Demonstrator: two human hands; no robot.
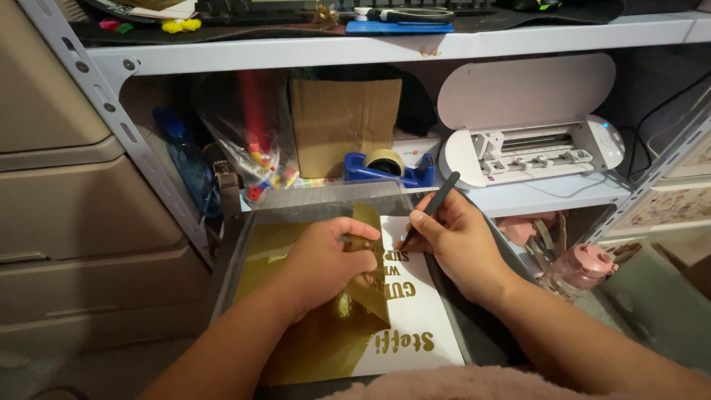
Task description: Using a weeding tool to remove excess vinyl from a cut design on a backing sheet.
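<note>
Pink fluffy fabric [444, 385] fills the bottom edge, just below both forearms. Above it, the left hand [329, 259] pinches a peeled flap of gold vinyl sheet [318, 341], folding it back off its white backing [433, 326]. Right of that hand, the right hand [459, 241] grips a black weeding tool [433, 207] like a pen, tip on the sheet.

Dim room w/ white metal shelving [355, 50], beige drawer unit [67, 185] at left, grey floor [96, 370].
</note>
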